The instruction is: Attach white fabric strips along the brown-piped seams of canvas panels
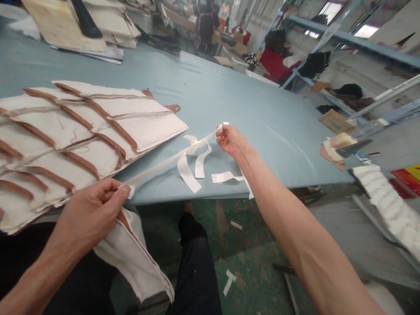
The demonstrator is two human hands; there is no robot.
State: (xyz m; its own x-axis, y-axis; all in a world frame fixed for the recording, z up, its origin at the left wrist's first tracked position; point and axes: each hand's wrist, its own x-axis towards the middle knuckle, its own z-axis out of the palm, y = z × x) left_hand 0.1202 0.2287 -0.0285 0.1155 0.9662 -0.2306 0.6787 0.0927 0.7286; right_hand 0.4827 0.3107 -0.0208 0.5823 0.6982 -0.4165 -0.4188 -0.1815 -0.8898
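Note:
A thin whitish strip of tape is stretched between my two hands above the table edge. My left hand pinches its near end, and my right hand pinches the far end. White cut strips lie below the stretched one, between my hands. To the left spreads a stack of cream fabric panels with brown bands sewn across, close by my left hand. Under that hand hangs a cream fabric piece with a brown edge, over my lap.
The blue-covered table runs away to the back. Cream pattern boards are piled at the far left. A brush-like tool sits at the right corner. White scraps lie on the green floor, and a person stands far behind.

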